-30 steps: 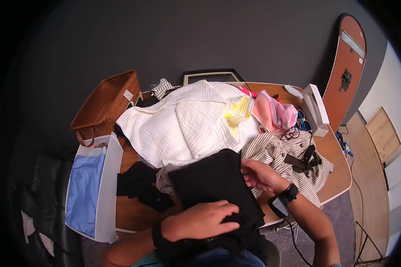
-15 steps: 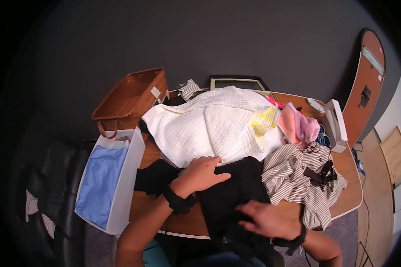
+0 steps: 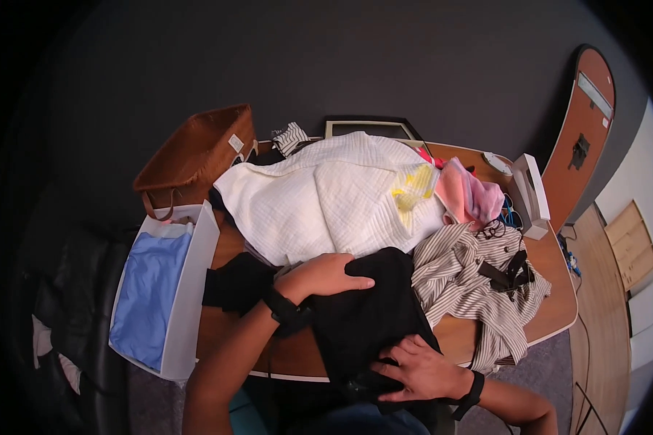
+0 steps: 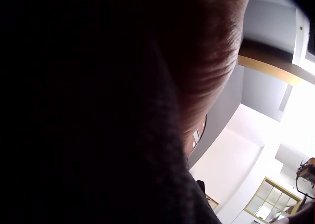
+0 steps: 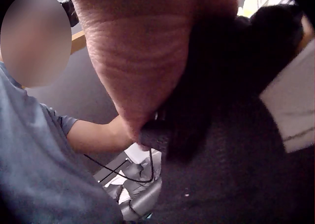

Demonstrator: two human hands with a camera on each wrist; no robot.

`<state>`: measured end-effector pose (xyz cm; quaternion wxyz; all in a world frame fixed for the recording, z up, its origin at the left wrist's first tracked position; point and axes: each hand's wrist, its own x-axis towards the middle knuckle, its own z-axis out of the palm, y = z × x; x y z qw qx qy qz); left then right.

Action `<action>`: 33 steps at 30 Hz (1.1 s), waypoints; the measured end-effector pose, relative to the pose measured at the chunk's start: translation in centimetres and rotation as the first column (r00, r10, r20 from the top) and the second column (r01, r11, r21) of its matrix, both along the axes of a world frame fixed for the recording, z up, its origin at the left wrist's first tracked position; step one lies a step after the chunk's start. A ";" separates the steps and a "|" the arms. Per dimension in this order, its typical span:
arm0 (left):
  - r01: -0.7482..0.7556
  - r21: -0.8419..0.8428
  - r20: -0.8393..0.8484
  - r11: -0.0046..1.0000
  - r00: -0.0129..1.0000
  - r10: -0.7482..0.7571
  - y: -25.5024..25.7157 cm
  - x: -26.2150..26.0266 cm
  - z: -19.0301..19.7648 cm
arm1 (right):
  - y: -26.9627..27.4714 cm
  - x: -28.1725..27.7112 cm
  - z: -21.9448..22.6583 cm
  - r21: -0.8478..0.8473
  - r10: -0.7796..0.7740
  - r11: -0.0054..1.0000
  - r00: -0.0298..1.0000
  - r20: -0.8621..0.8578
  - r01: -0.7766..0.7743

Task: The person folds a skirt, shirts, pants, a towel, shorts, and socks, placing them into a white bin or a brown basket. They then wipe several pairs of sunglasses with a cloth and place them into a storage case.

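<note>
A folded black garment (image 3: 370,304) lies at the table's front, its lower end reaching over the edge toward the person's lap. My left hand (image 3: 329,275) rests on its upper left edge with the thumb pointing right. Lower down, my right hand (image 3: 422,373) lies palm-down on the cloth with its fingers spread. Dark fabric fills much of the left wrist view, and in the right wrist view the black cloth (image 5: 231,120) sits close beside the wrist; the fingers are hidden in both.
A large white cloth (image 3: 297,203) covers a heap behind the garment. To the right lie a striped shirt (image 3: 457,268) and a pink cloth (image 3: 471,192). On the left stand a white box (image 3: 189,297) with blue fabric (image 3: 149,290) and a brown basket (image 3: 196,156).
My left hand has gone from the garment's lower part up to its upper left edge. My right hand has left the right edge and come down onto the lower part.
</note>
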<state>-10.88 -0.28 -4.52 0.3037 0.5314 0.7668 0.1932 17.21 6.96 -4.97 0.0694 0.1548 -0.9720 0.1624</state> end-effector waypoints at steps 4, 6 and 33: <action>0.092 0.031 0.110 0.995 0.989 -0.095 0.6 -0.8 -1.0 | 0.4 0.2 -1.4 0.033 0.056 0.998 0.995 0.078 -0.059; 0.139 0.054 0.170 0.989 0.975 -0.146 0.3 -0.9 -0.6 | 0.4 0.0 -0.8 -0.019 0.115 0.993 0.987 0.114 -0.114; -0.439 0.417 0.673 0.796 0.738 0.054 -20.4 1.5 2.9 | -4.5 -10.8 15.9 -0.974 -0.307 0.098 0.937 0.167 0.206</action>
